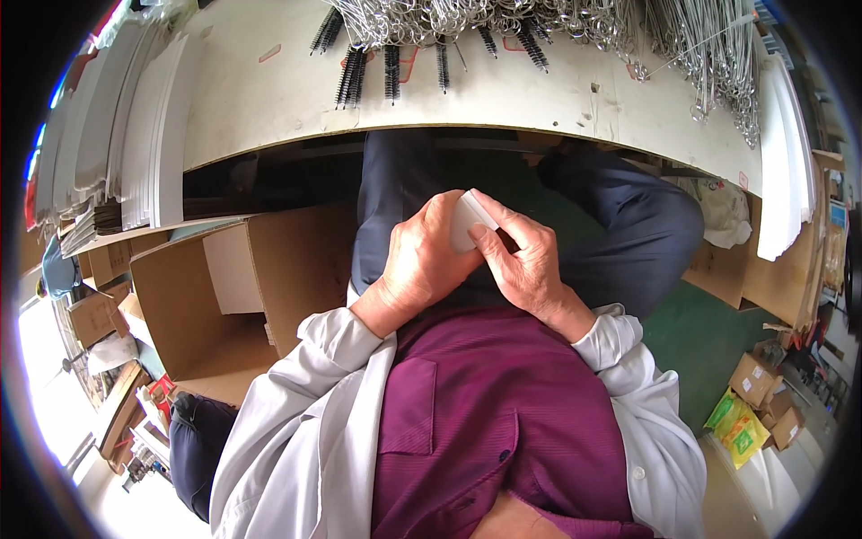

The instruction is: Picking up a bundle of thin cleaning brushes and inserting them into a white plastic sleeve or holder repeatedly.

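Note:
Over my lap, just short of the table edge, both hands hold a small white piece that looks like folded card (469, 221). My left hand (418, 253) is closed around its left side, fingers curled. My right hand (525, 260) pinches its right side, with the thumb on the near face and the index finger along the top edge. Its far side and lower part are hidden by my fingers. Beyond the hands, on the table (503, 99), lie several wire brushes (392, 74) with black bristles, their heads toward me.
A heap of looped wire handles (503, 20) covers the table's far side, with more bundled wires (709, 63) at right. White card stacks stand at left (135, 126) and right (787, 153). An open cardboard box (193, 346) sits at my left. A yellow-green bag (738, 426) lies lower right.

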Demonstrator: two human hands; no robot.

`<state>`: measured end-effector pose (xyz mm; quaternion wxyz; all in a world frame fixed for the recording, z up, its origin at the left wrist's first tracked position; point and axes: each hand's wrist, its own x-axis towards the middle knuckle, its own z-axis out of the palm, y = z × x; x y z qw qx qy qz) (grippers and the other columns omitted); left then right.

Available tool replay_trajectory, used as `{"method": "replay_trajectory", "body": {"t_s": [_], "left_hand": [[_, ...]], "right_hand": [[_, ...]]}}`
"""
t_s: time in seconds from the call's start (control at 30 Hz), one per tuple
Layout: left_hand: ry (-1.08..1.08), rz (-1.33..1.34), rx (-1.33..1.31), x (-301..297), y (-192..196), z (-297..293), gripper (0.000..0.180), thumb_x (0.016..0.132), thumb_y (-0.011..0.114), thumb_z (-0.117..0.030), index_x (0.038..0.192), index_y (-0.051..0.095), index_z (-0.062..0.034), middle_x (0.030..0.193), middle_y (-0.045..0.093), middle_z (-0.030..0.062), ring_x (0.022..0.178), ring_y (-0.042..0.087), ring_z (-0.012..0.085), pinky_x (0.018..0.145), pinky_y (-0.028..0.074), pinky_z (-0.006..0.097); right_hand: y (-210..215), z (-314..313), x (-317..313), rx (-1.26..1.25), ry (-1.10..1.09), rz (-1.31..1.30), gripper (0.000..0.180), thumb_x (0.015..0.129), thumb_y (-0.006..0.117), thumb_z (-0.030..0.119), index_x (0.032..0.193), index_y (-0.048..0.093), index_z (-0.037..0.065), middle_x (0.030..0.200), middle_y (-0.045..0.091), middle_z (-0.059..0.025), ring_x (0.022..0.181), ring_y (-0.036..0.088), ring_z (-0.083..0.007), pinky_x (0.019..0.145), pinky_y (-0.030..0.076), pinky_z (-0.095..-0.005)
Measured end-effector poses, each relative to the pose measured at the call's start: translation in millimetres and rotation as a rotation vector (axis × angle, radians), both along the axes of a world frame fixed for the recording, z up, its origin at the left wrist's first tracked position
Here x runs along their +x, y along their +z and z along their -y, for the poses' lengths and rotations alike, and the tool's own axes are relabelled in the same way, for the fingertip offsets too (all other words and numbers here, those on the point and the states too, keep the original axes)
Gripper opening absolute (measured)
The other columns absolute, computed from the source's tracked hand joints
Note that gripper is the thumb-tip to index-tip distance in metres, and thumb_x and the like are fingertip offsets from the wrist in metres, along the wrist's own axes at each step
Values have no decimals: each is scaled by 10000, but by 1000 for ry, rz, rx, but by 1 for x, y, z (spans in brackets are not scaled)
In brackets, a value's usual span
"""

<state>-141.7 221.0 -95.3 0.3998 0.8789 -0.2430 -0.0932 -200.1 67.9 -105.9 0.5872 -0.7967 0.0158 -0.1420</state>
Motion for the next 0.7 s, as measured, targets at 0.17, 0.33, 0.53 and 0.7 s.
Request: {"method": "replay_trajectory", "body": {"t_s": [0.17, 0.33, 0.53, 0.7], "left_hand": [[-13, -17, -7, 1, -5, -2, 561, 766, 823, -195, 1240, 585, -16, 1045, 725, 203, 913, 732, 398, 781, 611, 462], [19, -29, -51, 5, -4, -4, 553, 751, 810, -168, 1236, 590, -20, 1038, 723, 204, 907, 735, 394, 779, 613, 458], [59, 159, 22, -2, -12, -3, 530, 761, 795, -167, 1221, 589, -4, 996, 715, 210, 851, 731, 392, 734, 611, 463], [-93, -135, -27, 8, 17, -27, 669, 780, 870, -256, 1291, 546, 27, 1062, 697, 264, 1003, 696, 433, 818, 580, 467]], "right_hand": [[13, 1, -2, -189, 52, -59, 441, 915, 749, 99, 1322, 648, -37, 870, 718, -164, 777, 686, -289, 685, 544, -372], [12, -4, 4, -262, 53, -4, 466, 910, 736, 92, 1348, 633, -26, 862, 703, -158, 880, 671, -299, 757, 544, -392], [5, -10, 4, 43, 33, -127, 335, 945, 670, 24, 1273, 677, -43, 1022, 748, -247, 882, 766, -237, 764, 581, -336], [8, 1, 6, 190, -41, -227, 307, 1004, 621, 43, 1291, 674, -51, 1121, 754, -128, 941, 696, -126, 812, 570, -272]]}}
